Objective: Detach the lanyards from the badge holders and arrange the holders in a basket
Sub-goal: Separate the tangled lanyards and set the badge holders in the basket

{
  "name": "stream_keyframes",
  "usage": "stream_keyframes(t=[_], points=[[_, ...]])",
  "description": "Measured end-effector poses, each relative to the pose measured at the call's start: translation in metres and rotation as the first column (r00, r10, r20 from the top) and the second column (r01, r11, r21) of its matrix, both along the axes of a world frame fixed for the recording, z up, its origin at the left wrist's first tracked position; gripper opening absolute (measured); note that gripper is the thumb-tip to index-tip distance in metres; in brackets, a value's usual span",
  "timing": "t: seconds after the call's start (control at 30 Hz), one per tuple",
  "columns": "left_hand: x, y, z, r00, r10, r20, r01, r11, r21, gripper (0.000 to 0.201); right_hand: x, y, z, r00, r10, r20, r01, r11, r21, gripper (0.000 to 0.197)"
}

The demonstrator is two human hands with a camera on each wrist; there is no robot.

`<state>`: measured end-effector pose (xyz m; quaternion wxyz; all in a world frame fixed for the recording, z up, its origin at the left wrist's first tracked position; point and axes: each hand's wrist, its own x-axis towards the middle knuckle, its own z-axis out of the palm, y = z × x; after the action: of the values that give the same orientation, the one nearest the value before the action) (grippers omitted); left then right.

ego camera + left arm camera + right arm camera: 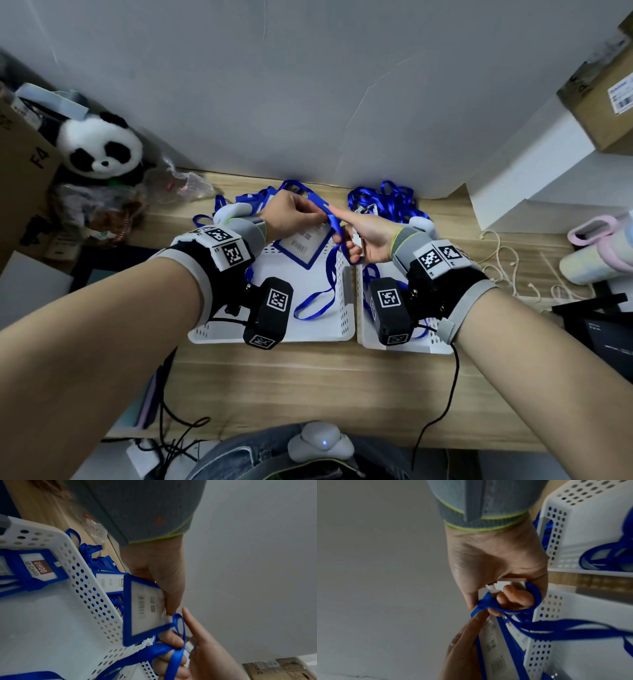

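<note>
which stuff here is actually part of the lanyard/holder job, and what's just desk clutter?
In the job:
- badge holder held by left hand
- blue lanyard gripped by right hand
- left basket, right basket
- lanyard pile behind

Clutter:
- panda toy
- cardboard box
- pink-handled bottle

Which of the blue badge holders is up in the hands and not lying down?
The badge holder the left hand grips above the left basket, barcode side showing; the others lie in that basket or on the table behind it.
</note>
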<state>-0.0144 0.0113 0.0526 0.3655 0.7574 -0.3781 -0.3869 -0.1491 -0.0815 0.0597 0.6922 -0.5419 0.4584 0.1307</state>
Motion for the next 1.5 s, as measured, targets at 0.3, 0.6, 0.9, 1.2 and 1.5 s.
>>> stream_keyframes(t=[0.3, 0.6, 0.9, 1.2, 1.5], points=[[0.004, -0.021, 0.0, 0.973, 0.191, -0.129, -0.19, 0.982, 0.019, 0.037, 0.009, -0.034, 0.024, 0.949, -0.137, 0.283, 0.157, 0.986, -0.05, 0.052], [0.004, -0.046, -0.007, 0.979, 0.189, -0.077, -0.184, 0.98, 0.076, 0.032, 0.011, -0.095, 0.06, 0.55, -0.551, 0.628, 0.646, 0.757, 0.1, 0.039], [-0.008, -0.073, -0.023, 0.957, 0.202, -0.207, -0.189, 0.978, 0.084, 0.047, -0.005, -0.14, -0.005, 0.618, -0.691, 0.374, 0.733, 0.679, 0.043, 0.027], [-0.017, -0.094, -0.046, 0.94, 0.22, -0.26, -0.158, 0.959, 0.237, 0.053, -0.017, -0.169, -0.082, 0.649, -0.743, 0.164, 0.741, 0.666, 0.086, 0.021], [-0.023, -0.095, -0.055, 0.902, 0.243, -0.356, -0.129, 0.94, 0.316, 0.064, -0.032, -0.155, -0.08, 0.759, -0.63, 0.165, 0.615, 0.776, 0.14, 0.016]])
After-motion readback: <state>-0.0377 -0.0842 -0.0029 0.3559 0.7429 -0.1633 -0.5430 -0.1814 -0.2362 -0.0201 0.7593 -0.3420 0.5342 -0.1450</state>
